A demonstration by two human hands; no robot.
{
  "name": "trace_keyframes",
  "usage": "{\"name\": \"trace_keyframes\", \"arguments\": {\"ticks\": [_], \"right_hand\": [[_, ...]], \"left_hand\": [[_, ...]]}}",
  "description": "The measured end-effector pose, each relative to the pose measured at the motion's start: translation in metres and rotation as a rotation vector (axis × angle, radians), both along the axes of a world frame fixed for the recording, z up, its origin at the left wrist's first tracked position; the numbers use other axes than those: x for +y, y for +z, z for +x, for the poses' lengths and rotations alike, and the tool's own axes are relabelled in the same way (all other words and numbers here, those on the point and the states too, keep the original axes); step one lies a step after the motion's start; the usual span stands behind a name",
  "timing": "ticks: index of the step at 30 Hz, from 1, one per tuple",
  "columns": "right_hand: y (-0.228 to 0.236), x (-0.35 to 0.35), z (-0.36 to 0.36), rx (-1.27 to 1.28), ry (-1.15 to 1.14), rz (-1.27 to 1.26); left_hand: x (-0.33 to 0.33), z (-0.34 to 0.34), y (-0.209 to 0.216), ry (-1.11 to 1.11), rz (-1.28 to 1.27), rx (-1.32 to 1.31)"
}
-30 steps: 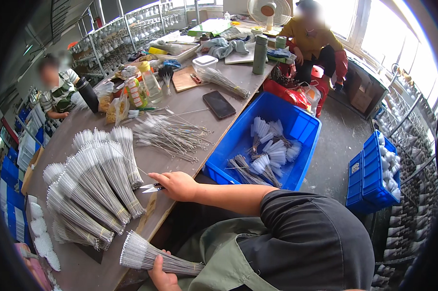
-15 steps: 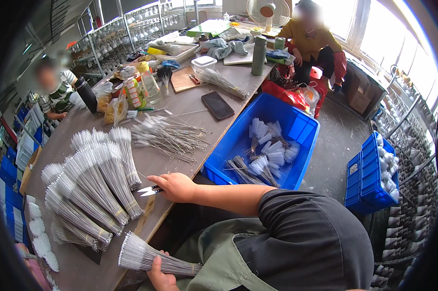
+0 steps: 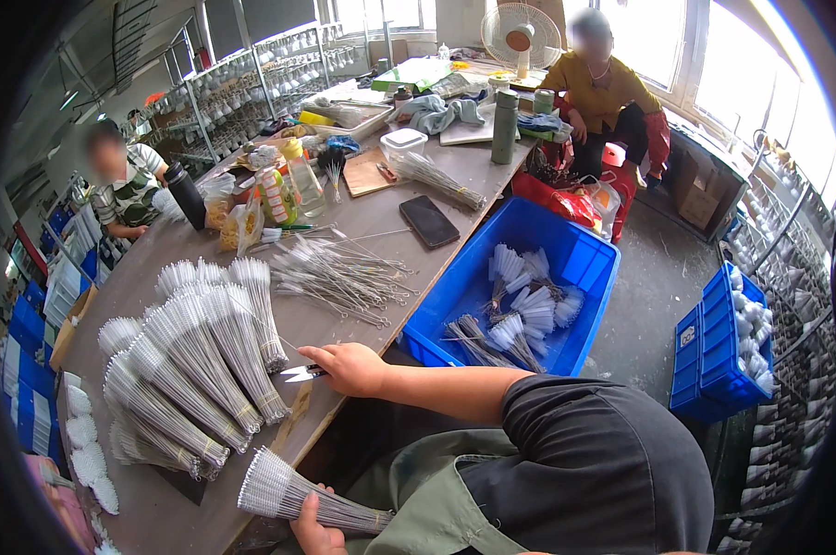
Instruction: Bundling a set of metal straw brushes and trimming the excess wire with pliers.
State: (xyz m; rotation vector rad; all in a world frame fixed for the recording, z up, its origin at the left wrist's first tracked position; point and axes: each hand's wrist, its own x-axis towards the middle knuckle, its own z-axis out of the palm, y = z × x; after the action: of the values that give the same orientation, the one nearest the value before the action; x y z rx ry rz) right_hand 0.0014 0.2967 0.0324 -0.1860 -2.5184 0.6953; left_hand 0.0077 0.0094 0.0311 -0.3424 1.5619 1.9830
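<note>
At the lower middle, my left hand [image 3: 316, 528] is closed around a bundle of thin wire-stemmed brushes [image 3: 275, 485], their white bristle ends fanned to the left and the stems against my apron. My right hand [image 3: 355, 370] rests at the table's edge, closed on small snips [image 3: 303, 374] with the blades pointing left and apart. A thin wire shows beside its fingertips; I cannot tell whether it is held. To the left of the snips lie several tied brush bundles [image 3: 191, 365], bristles pointing away from me. Beyond my right hand, loose wire brushes [image 3: 344, 282] lie in a heap.
A blue crate [image 3: 418, 343] with brush bundles stands right of the table [image 3: 159, 277]. On the table are a phone [image 3: 429, 222], a black bottle [image 3: 185, 196] and a green flask [image 3: 505, 127]. Stacked blue crates [image 3: 705, 356] stand further right. Two people sit across the table.
The whole view has shifted slightly, so things sit lower and further right in the picture. Both hands keep their hold, with little movement.
</note>
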Motion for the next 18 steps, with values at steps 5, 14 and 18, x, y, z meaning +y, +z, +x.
{"name": "trace_keyframes", "arguments": {"ticks": [5,14,18], "right_hand": [[0.0021,-0.0010,-0.0024,0.003,0.007,0.005],[0.0022,0.0003,-0.0010,-0.007,-0.001,0.012],[0.0044,0.0004,0.0002,0.004,0.013,0.018]], "left_hand": [[-0.0030,-0.0003,-0.0102,0.013,0.142,0.151],[-0.0038,-0.0023,-0.0132,-0.014,0.164,0.146],[-0.0031,-0.0016,-0.0110,-0.030,0.159,0.163]]}}
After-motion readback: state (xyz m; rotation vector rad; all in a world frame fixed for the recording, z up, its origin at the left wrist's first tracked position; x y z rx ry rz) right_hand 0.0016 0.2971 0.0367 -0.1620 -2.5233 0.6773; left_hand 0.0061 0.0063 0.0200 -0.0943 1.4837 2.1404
